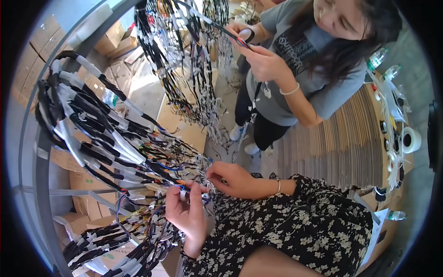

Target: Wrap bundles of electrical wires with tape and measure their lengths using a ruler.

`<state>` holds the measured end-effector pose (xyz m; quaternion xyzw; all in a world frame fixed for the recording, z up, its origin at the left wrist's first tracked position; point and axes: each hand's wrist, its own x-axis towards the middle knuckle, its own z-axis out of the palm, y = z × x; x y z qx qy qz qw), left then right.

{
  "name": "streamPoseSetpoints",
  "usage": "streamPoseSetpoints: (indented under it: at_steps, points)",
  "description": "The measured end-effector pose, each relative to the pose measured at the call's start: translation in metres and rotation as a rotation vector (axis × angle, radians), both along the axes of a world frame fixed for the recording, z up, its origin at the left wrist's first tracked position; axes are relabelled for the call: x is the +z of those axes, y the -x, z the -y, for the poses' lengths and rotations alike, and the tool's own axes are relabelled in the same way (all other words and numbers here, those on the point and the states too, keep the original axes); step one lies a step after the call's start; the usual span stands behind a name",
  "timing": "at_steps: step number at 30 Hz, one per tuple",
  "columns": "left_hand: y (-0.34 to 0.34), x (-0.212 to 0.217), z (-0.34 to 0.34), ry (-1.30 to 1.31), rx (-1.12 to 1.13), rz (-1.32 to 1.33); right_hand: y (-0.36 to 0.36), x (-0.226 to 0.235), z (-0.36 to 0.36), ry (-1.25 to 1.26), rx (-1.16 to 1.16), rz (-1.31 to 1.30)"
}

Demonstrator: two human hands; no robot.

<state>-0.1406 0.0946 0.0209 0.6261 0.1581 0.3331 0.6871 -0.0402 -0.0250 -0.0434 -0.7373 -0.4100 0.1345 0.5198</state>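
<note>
My left hand (188, 216) pinches a wire harness (182, 188) with orange and blue wires and a white piece between thumb and fingers. Just to its right, my right hand (233, 180) has its fingers curled together beside the same wires. What lies in that pinch is too small to make out. Around and left of both hands hang thick bundles of black-sleeved harnesses (99, 124) wrapped with white tape, looped over a metal rack. Their loose ends carry small white connectors (189, 159).
Across from me a co-worker's hands (265, 62) hold another harness and a roll of black tape (248, 35). More harnesses (180, 69) hang at the back. A grey metal frame (28, 115) bounds the left. Stacked flat cardboard (337, 138) and a white roll (410, 140) lie right.
</note>
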Motion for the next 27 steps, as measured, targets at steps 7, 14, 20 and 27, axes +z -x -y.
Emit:
streamPoseSetpoints:
  at_steps: [7, 14, 20, 27]
  points:
    - [0.007, 0.004, 0.002, 0.039, 0.009, -0.069, -0.019, 0.047, -0.027, -0.4, 0.016, -0.522]
    - [0.009, 0.008, 0.0, 0.002, -0.059, -0.031, -0.015, 0.103, -0.024, -0.756, 0.242, -0.341]
    - [0.006, -0.007, -0.011, -0.179, -0.026, 0.065, 0.002, 0.205, 0.01, -1.088, 1.054, -0.252]
    - [0.003, -0.01, -0.011, -0.294, 0.021, 0.038, 0.003, 0.236, 0.02, -0.959, 1.191, -0.187]
